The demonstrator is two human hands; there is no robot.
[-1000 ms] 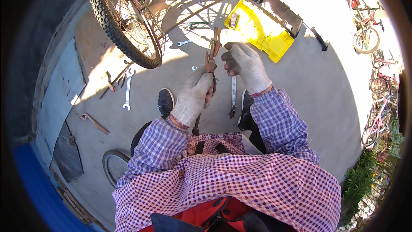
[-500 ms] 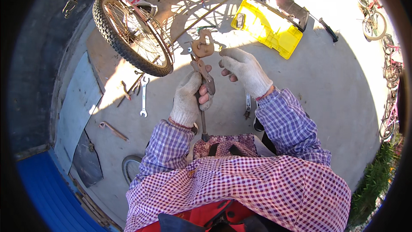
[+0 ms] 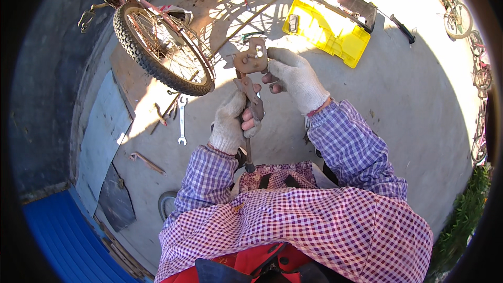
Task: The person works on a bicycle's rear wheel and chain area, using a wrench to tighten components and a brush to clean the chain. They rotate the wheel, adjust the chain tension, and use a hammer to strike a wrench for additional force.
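Observation:
In front of me is a rusty bicycle kickstand [image 3: 250,62] with a slotted bracket plate at its top. Its thin leg runs down to a dark foot near my apron. My gloved left hand [image 3: 229,119] is closed round its middle, bare fingertips showing through the glove. My right hand [image 3: 298,79], gloved too, has its thumb and fingers bent at the right edge of the bracket plate and appears to pinch it. The exact contact of the right fingertips is partly hidden.
A bicycle wheel [image 3: 160,52] stands at upper left. Beyond my hands lies an open toolbox [image 3: 327,31] with a yellow lid. On the concrete are a spanner [image 3: 182,120], a rusty bar [image 3: 148,163] and a black-handled tool [image 3: 402,28]. Several bicycles [image 3: 457,20] line the far right.
My right hand has moved left to the bracket plate; before, a gap lay between them. The left hand keeps its hold. The view has shifted slightly.

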